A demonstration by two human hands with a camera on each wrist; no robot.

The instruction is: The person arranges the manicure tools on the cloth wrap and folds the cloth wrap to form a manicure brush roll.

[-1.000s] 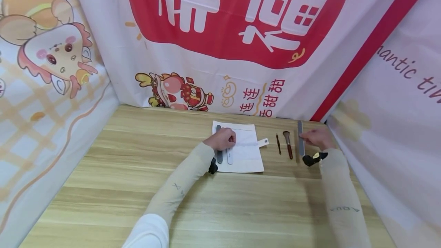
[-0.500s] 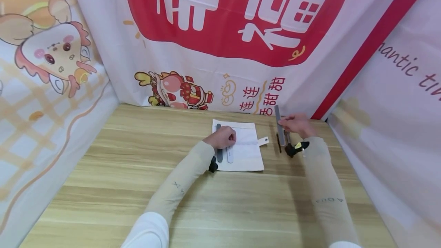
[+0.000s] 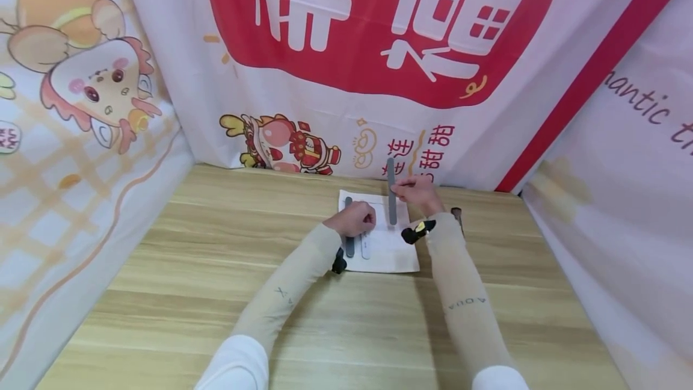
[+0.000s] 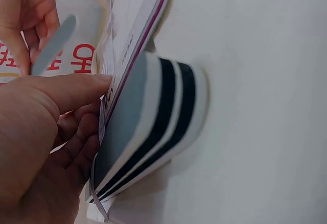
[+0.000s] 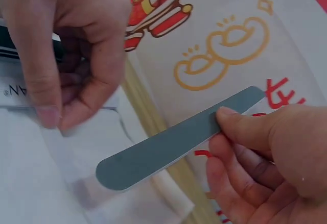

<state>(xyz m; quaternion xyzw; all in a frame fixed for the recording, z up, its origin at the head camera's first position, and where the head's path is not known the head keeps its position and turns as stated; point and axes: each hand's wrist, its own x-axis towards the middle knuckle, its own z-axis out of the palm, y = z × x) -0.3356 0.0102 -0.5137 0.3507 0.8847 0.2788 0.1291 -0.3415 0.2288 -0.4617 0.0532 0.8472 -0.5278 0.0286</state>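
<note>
Grey, flat and slim, the file (image 3: 392,200) is pinched between thumb and fingers of the right hand (image 3: 417,193). A second ago I saw it right of the brush (image 3: 457,214); now it hangs over the white pouch (image 3: 390,256), just right of the left hand (image 3: 354,218). That hand has stayed put, pinching the pouch, with a striped file (image 4: 168,101) and white file (image 3: 365,250) beside its fingers.

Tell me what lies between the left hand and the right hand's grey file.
Between the left hand and this grey file, the head view shows only bare white case.
</note>
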